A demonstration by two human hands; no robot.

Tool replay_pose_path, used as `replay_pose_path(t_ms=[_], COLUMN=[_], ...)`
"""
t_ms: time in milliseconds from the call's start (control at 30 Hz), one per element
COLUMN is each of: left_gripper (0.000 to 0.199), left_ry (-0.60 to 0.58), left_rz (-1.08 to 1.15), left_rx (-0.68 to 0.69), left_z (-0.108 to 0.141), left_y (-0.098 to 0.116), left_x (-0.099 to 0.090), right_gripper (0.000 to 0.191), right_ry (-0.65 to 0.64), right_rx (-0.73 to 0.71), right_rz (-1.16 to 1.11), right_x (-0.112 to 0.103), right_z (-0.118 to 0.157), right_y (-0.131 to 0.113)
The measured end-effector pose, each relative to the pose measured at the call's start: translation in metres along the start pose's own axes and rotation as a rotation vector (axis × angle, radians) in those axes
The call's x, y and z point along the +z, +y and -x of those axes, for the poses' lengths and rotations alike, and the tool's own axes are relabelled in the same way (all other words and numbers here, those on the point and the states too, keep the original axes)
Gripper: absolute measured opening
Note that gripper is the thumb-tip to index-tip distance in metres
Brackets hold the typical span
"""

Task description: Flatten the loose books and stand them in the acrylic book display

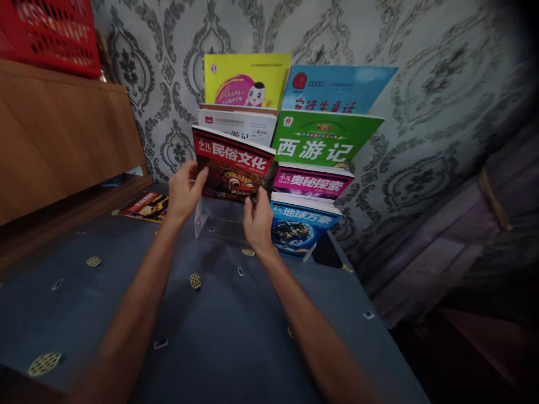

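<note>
Between my two hands is a dark red book (233, 168) with white Chinese characters, tilted slightly down to the right. My left hand (184, 192) has its thumb and fingers closed at the book's left edge. At its lower right edge, my right hand (259, 219) grips with thumb and fingertips. The book is at a clear acrylic rack (223, 229), whose lowest front tier shows below it. Behind it stand a white book (263, 124) and a yellow book (248, 64). To the right, a blue globe book (295, 230), a magenta book (309, 182), a green book (328, 134) and a light blue book (337, 84) stand in tiers.
Another book (147, 206) lies flat at the left on the blue patterned cloth (219, 336). A wooden cabinet (63, 134) with a red basket (54, 39) on top stands at the left. Patterned wallpaper (429, 84) is behind, and a curtain (438, 247) hangs at the right.
</note>
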State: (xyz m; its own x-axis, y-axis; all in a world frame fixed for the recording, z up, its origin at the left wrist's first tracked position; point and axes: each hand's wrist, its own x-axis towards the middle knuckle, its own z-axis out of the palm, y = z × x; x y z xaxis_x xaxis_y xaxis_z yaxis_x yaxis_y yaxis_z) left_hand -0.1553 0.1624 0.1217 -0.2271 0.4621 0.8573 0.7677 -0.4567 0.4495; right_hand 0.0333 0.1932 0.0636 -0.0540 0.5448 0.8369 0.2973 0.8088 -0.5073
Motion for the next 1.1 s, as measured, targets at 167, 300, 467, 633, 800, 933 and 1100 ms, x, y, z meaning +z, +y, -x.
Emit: replay_pose_path(t_ms=[167, 300, 467, 633, 800, 933, 1100], left_gripper=[0.039, 0.035, 0.030, 0.024, 0.024, 0.023, 0.025], left_ry=[-0.145, -0.163, -0.174, -0.145, -0.147, -0.135, -0.177], left_rz=[0.017, -0.045, -0.109, -0.138, -0.156, -0.228, -0.332], left_rx=[-0.024, -0.026, -0.040, -0.020, -0.041, -0.012, -0.044], left_z=[0.002, 0.004, 0.006, 0.009, 0.011, 0.014, 0.019], left_y=[-0.015, -0.024, -0.027, -0.030, -0.037, -0.036, -0.026], left_x=[-0.001, 0.002, 0.007, 0.013, 0.017, 0.021, 0.023], right_gripper=[0.040, 0.040, 0.035, 0.033, 0.039, 0.042, 0.041], right_ry=[-0.024, -0.051, -0.075, -0.058, -0.095, -0.111, -0.156], right_rx=[0.034, 0.068, 0.074, 0.082, 0.092, 0.135, 0.207], right_rz=[0.006, 0.026, 0.063, 0.128, 0.116, 0.131, 0.121], right_x=[0.004, 0.006, 0.005, 0.005, 0.006, 0.008, 0.008], right_z=[0.003, 0.005, 0.003, 0.002, 0.000, -0.001, 0.001], right_y=[0.006, 0.012, 0.012, 0.011, 0.012, 0.015, 0.019])
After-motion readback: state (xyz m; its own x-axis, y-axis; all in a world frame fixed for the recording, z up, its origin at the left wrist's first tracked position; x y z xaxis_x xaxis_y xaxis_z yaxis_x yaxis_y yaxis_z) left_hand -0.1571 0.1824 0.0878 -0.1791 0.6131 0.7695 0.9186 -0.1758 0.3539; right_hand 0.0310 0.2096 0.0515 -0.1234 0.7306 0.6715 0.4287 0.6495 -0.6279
